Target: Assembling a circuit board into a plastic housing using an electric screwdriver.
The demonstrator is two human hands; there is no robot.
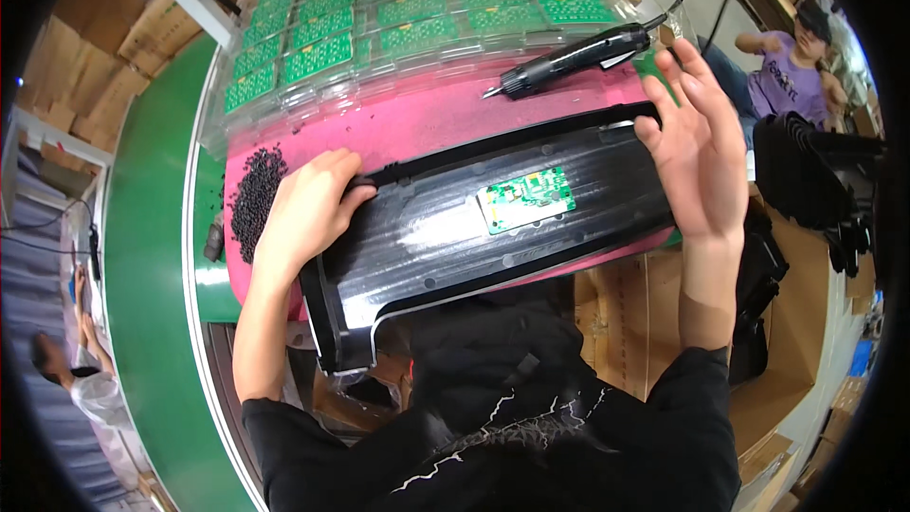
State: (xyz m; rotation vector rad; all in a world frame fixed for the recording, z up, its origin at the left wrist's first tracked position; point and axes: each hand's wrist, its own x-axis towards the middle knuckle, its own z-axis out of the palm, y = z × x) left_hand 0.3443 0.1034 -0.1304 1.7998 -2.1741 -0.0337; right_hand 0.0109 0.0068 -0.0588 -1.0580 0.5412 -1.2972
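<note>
A long black plastic housing [436,270] lies tilted across the pink mat in front of me, its hollow inside facing up. On its inner floor, right of the middle, sits a small green circuit board [527,199]. My left hand [313,209] is closed on the housing's far left corner, thumb and fingers at the rim. At the right end, my right hand [700,147] is raised with fingers stretched and apart, holding nothing. Its palm is beside the housing's end; whether they touch I cannot tell. Beyond the housing lies a black electric screwdriver [573,62], its bit pointing left.
Clear plastic trays of green circuit boards [408,9] fill the far side. A heap of small black screws [256,194] rests on the pink mat [408,128] by my left hand. Cardboard boxes [616,322] stand at the lower right. A person in purple [791,76] is at the far right.
</note>
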